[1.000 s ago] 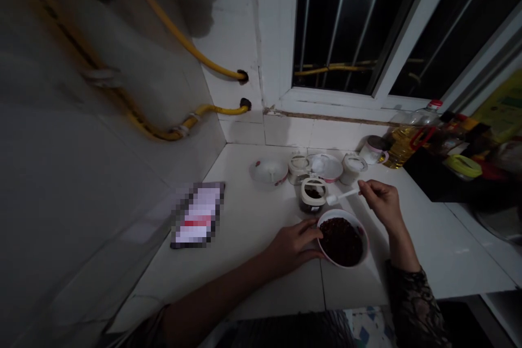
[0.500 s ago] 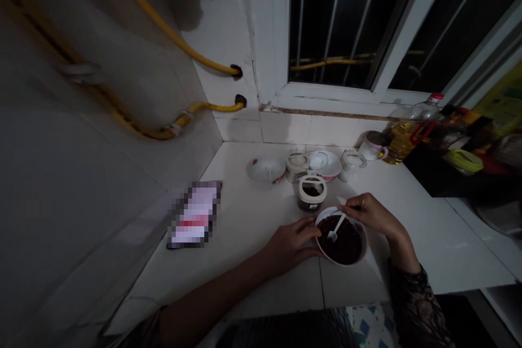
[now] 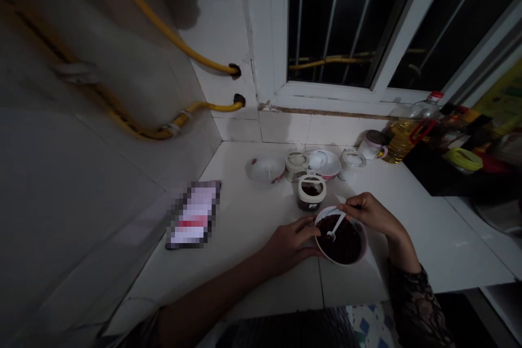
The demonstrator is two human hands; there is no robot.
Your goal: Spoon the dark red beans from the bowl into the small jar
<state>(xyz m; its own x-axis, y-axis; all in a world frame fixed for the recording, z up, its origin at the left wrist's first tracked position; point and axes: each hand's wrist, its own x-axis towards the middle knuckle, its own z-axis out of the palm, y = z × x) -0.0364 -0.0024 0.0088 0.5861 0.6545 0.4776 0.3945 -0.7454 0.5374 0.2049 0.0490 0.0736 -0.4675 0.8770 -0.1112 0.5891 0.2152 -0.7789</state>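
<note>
A white bowl (image 3: 364, 247) of dark red, flaky stuff, perhaps chili flakes, stands on the tiled counter. My left hand (image 3: 292, 243) grips its left rim, thumb over the edge and fingers along the outside. My right hand (image 3: 369, 212) pinches the handle of a small white spoon (image 3: 336, 224) above the far side of the bowl. The spoon's tip rests at the dark stuff. Just behind the bowl is a clear jar (image 3: 311, 193) with a pale rim and dark red contents.
Farther back are a shallow bowl (image 3: 265, 169), another bowl (image 3: 333, 166), a lidded jar (image 3: 297, 165) and a jar of white stuff (image 3: 352, 163). A mug (image 3: 372, 144) and an oil bottle (image 3: 402, 138) stand by the wall. A blurred phone (image 3: 194, 215) lies left.
The spoon's tip has shifted very slightly in the dark stuff. Both hands keep their hold, and the view has moved a touch.
</note>
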